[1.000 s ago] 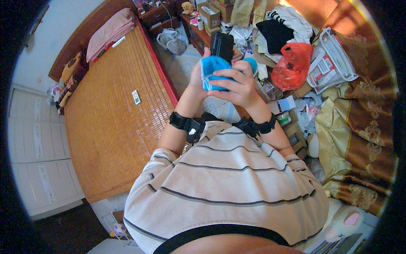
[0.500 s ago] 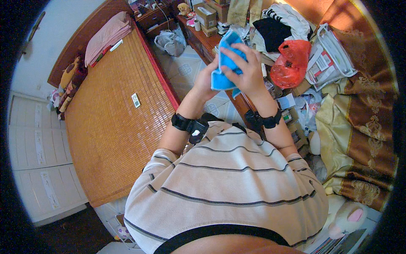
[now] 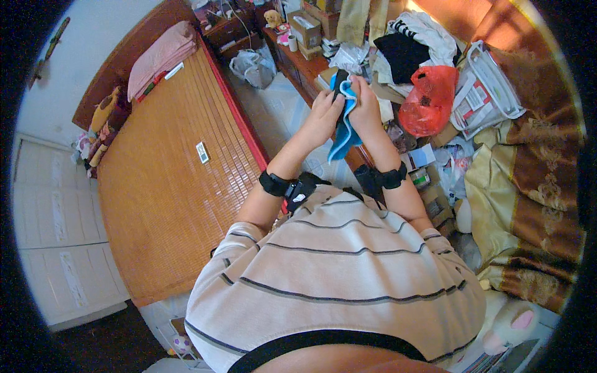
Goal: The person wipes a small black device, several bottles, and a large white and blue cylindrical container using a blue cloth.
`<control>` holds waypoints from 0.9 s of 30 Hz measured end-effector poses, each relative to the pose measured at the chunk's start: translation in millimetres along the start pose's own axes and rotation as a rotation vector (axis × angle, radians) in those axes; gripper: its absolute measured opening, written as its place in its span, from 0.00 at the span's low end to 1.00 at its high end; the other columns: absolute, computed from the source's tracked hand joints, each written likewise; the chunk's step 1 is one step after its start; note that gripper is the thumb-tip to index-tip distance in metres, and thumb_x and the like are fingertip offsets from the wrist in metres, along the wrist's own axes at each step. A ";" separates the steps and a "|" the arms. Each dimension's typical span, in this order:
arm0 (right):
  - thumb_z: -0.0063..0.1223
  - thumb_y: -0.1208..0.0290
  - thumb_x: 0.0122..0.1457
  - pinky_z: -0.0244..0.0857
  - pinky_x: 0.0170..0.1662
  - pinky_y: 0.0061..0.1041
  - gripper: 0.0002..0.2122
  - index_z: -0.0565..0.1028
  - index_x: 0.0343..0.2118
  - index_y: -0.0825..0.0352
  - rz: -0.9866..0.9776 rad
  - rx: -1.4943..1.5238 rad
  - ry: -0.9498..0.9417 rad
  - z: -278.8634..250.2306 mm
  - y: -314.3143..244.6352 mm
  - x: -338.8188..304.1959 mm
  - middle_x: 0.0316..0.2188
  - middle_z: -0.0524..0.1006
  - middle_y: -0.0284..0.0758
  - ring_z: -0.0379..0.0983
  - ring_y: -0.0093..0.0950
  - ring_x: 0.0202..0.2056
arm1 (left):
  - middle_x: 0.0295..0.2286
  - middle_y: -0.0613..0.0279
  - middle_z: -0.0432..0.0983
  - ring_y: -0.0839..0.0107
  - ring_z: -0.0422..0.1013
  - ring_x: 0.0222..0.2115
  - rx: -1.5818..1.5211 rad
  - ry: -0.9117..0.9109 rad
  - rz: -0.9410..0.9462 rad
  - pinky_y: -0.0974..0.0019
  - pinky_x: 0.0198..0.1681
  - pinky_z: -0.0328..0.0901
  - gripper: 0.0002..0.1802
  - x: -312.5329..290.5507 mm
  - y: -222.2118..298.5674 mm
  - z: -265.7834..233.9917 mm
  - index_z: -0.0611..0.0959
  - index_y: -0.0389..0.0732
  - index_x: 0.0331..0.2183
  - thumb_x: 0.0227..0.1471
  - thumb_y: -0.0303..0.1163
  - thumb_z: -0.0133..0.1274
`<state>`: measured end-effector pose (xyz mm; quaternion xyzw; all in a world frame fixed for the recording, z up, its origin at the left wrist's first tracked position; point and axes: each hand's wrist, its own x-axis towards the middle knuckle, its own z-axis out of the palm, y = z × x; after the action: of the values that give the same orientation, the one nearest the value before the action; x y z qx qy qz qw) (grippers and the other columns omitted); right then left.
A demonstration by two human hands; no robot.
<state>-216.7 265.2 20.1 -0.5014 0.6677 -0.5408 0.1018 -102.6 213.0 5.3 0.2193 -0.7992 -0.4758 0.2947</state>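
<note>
A blue cloth [image 3: 343, 138] with a pale edge was bunched between the two hands, its loose end hanging from the grip toward the wearer's body. The left hand [image 3: 322, 117] was closed with its fingers against a black object [image 3: 339, 81], mostly hidden, that poked out just beyond the grip. The right hand [image 3: 365, 107] was closed on the cloth, thumb and fingers pressing it toward that object. Beyond the grip stood a small cardboard box [image 3: 305, 29] on a reddish wooden desk [image 3: 287, 57]. Right of the grip sat a red plastic bag [image 3: 429, 105], with a black garment [image 3: 403, 57] nearer the far side. Left of the grip, well apart, a small white device [image 3: 202, 152] lay on a bamboo sleeping mat [image 3: 168, 205].
</note>
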 end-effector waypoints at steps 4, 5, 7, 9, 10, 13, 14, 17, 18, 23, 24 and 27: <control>0.35 0.65 0.57 0.60 0.35 0.36 0.12 0.65 0.36 0.68 0.016 0.024 0.018 16.2 12.3 4.1 0.31 0.70 0.49 0.66 0.47 0.35 | 0.35 0.43 0.61 0.49 0.56 0.38 0.384 0.075 0.165 0.57 0.44 0.52 0.16 4.5 -15.7 4.0 0.68 0.35 0.36 0.53 0.36 0.31; 0.34 0.65 0.57 0.60 0.34 0.35 0.13 0.64 0.38 0.69 -0.038 0.155 0.006 17.6 8.1 2.0 0.30 0.70 0.49 0.67 0.46 0.34 | 0.36 0.41 0.61 0.49 0.56 0.39 0.281 0.180 0.111 0.57 0.45 0.51 0.16 4.5 -12.4 7.3 0.68 0.36 0.37 0.53 0.35 0.31; 0.33 0.67 0.58 0.57 0.40 0.33 0.13 0.63 0.40 0.72 -0.112 0.270 0.073 33.9 8.8 -3.7 0.35 0.68 0.49 0.64 0.44 0.38 | 0.39 0.41 0.60 0.48 0.54 0.43 0.152 0.282 0.100 0.57 0.48 0.49 0.16 5.9 -21.9 7.0 0.67 0.37 0.41 0.52 0.34 0.32; 0.34 0.70 0.58 0.52 0.47 0.32 0.14 0.62 0.44 0.72 -0.037 0.369 -0.075 32.8 1.8 -7.7 0.41 0.64 0.49 0.60 0.43 0.43 | 0.39 0.43 0.60 0.50 0.54 0.43 0.046 0.298 0.117 0.58 0.48 0.49 0.16 11.4 -20.0 4.1 0.66 0.37 0.42 0.52 0.34 0.33; 0.36 0.71 0.56 0.50 0.50 0.32 0.16 0.60 0.48 0.71 -0.239 0.247 -0.023 34.2 3.6 -4.8 0.44 0.63 0.48 0.58 0.42 0.46 | 0.40 0.45 0.60 0.52 0.54 0.43 -0.063 0.306 0.119 0.59 0.48 0.49 0.17 13.9 -18.9 2.6 0.66 0.37 0.43 0.52 0.34 0.33; 0.40 0.71 0.53 0.43 0.54 0.35 0.21 0.58 0.51 0.67 -0.418 0.187 -0.052 26.8 -13.0 -9.8 0.51 0.57 0.46 0.51 0.43 0.53 | 0.42 0.53 0.62 0.60 0.58 0.44 -0.651 0.307 -0.087 0.60 0.48 0.52 0.23 12.2 -5.0 -4.0 0.66 0.40 0.44 0.54 0.47 0.31; 0.40 0.71 0.53 0.43 0.54 0.35 0.21 0.58 0.51 0.67 -0.426 0.192 -0.051 24.0 -17.4 -13.7 0.51 0.57 0.46 0.51 0.43 0.53 | 0.42 0.55 0.63 0.62 0.59 0.44 -1.131 0.319 -0.238 0.61 0.48 0.54 0.27 10.8 12.3 -7.0 0.66 0.42 0.44 0.53 0.53 0.31; 0.39 0.65 0.54 0.35 0.55 0.43 0.20 0.60 0.51 0.59 -0.518 -0.116 -0.212 13.3 -32.9 -29.2 0.55 0.53 0.39 0.40 0.47 0.56 | 0.40 0.57 0.66 0.64 0.64 0.41 -1.179 0.287 -0.336 0.61 0.44 0.60 0.36 5.6 23.1 -25.0 0.68 0.43 0.43 0.47 0.63 0.29; 0.39 0.65 0.54 0.35 0.55 0.43 0.20 0.60 0.51 0.59 -0.526 -0.117 -0.213 10.7 -37.0 -30.5 0.55 0.53 0.39 0.40 0.47 0.56 | 0.40 0.57 0.66 0.64 0.64 0.40 -1.211 0.248 -0.319 0.61 0.43 0.60 0.36 6.0 15.8 -26.9 0.69 0.42 0.42 0.47 0.63 0.29; 0.36 0.60 0.54 0.36 0.55 0.42 0.24 0.55 0.53 0.65 -0.506 -0.379 -0.147 4.3 -42.5 -25.3 0.54 0.53 0.44 0.42 0.48 0.55 | 0.47 0.53 0.59 0.63 0.59 0.46 -1.101 0.119 -0.218 0.62 0.48 0.56 0.35 -2.0 11.5 -17.3 0.61 0.40 0.49 0.49 0.58 0.31; 0.36 0.60 0.54 0.37 0.55 0.42 0.25 0.53 0.53 0.68 -0.467 -0.269 -0.135 4.5 -40.6 -22.2 0.53 0.53 0.47 0.42 0.49 0.55 | 0.49 0.54 0.57 0.64 0.57 0.49 -1.188 0.117 -0.194 0.62 0.49 0.55 0.32 -3.1 29.2 -9.8 0.60 0.40 0.50 0.52 0.55 0.29; 0.36 0.62 0.56 0.40 0.55 0.36 0.26 0.51 0.53 0.73 -0.335 -0.078 -0.095 5.2 -35.5 -9.3 0.52 0.53 0.52 0.47 0.46 0.54 | 0.52 0.54 0.51 0.64 0.51 0.52 -0.871 0.074 -0.046 0.64 0.53 0.48 0.28 -0.6 -11.7 7.8 0.54 0.39 0.53 0.54 0.44 0.33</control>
<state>-188.9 272.3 43.5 -0.6343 0.5896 -0.4996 0.0224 -106.7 213.1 -8.2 0.1090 -0.5076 -0.7668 0.3775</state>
